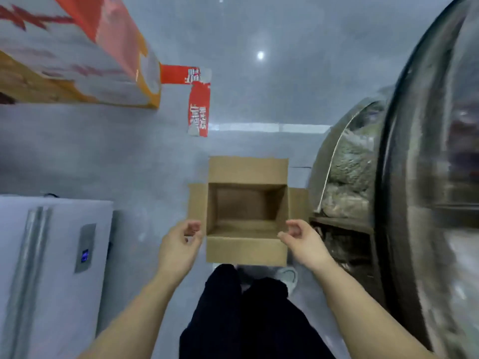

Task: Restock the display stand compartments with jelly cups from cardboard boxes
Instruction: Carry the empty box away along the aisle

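An open cardboard box [246, 248] sits on the grey floor just in front of my feet, its four flaps folded outward. Its inside shows only bare cardboard. My left hand [181, 244] hovers beside the box's left flap, fingers loosely curled, holding nothing. My right hand [302, 239] hovers at the box's right front corner, fingers likewise loosely curled and empty. The round display stand [420, 177] with clear curved compartments rises on the right; blurred packets fill one compartment [350, 177]. No jelly cups are visible.
A white chest freezer [51, 255] with a small control panel stands at the left. A red, white and orange display unit [77, 60] sits at the upper left. Red tape strips [198, 107] mark the floor. My dark trousers and a shoe [287, 275] show below.
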Demonstrator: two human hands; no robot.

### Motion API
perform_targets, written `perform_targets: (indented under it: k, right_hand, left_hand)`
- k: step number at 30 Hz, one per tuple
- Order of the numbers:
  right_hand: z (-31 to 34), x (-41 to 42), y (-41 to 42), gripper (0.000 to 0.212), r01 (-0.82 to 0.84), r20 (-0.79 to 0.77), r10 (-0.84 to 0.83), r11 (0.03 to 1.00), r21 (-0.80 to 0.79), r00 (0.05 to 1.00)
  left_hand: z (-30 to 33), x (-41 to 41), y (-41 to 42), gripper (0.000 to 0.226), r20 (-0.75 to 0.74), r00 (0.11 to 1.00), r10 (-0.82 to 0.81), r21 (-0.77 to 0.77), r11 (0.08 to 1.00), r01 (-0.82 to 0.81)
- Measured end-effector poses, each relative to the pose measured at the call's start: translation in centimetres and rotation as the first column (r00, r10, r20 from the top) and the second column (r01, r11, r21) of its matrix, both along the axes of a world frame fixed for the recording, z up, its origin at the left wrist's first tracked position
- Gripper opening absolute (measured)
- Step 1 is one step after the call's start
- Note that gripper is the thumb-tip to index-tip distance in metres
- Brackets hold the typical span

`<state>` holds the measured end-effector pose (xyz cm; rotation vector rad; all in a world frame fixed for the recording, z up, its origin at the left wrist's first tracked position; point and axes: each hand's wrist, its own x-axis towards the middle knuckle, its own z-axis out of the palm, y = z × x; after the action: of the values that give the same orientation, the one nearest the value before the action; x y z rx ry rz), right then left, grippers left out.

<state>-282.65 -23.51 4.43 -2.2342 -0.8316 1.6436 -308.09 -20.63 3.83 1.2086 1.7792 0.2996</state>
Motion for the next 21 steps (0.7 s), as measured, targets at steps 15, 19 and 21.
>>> perform_targets:
  k: [15, 19, 21]
  right_hand:
    - [-27.2, -0.1, 0.9, 0.056, -0.010, 0.441, -0.044, 0.993, 0.118, 0.897]
    - [-22.2, -0.1, 3.2, 0.055, -0.019, 0.457, -0.088, 0.975, 0.223, 0.885]
    - [-17.4, -0.8, 4.4, 0.054, -0.022, 0.431, -0.106, 0.959, 0.281, 0.896]
  left_hand:
    - [-27.7, -1.8, 1.9, 0.054, -0.040, 0.997, -0.060, -0.045, 0.997, 0.058]
    - [-23.1, -1.8, 4.1, 0.050, 0.004, 0.997, 0.077, -0.025, 0.997, -0.077]
    - [-18.4, -2.4, 5.2, 0.046, 0.029, 0.984, 0.176, 0.009, 0.984, -0.177]
